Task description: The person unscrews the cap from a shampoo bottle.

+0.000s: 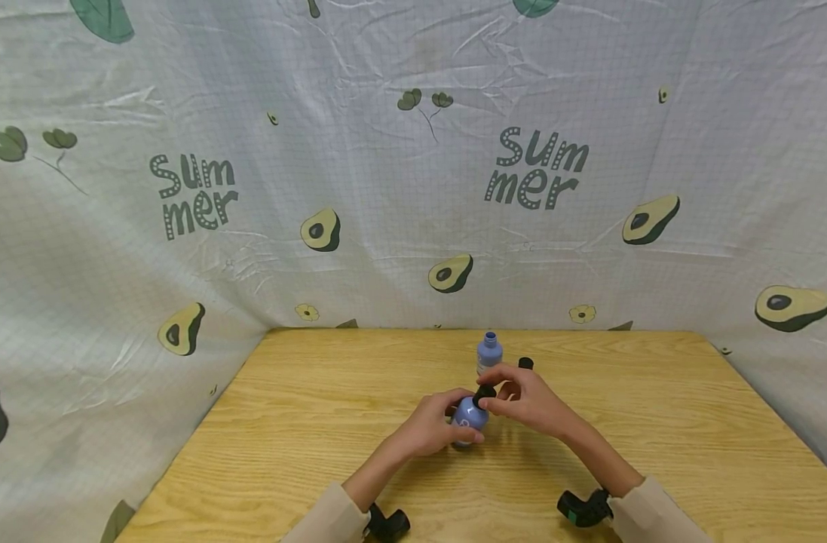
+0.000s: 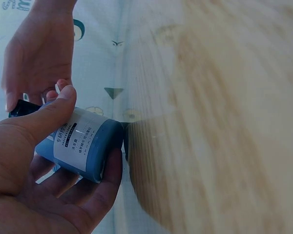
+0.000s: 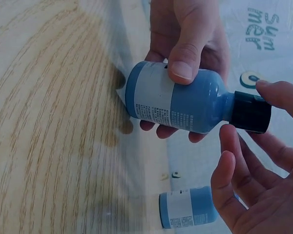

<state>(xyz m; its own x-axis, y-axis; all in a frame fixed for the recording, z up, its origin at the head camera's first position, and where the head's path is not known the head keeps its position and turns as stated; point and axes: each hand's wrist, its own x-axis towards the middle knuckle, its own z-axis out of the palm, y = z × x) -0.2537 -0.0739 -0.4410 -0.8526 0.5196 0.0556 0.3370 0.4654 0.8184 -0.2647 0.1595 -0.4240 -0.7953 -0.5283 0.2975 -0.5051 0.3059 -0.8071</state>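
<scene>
Fingers of the right hand point(image 1: 530, 398) pinch the black cap point(image 1: 484, 394) of the blue bottle point(image 1: 469, 416).

Wooden table point(image 1: 657, 422): uncapped blue bottle point(image 1: 489, 353) upright near far edge, loose black cap point(image 1: 525, 363) just beside.

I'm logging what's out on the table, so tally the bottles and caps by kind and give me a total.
Blue bottles: 2, the held bottle gripped by the left hand, and the open bottle standing behind.
Black caps: 2, the held cap pinched by the right hand on the held bottle's neck, and the loose cap on the table.
Total: 4
</scene>
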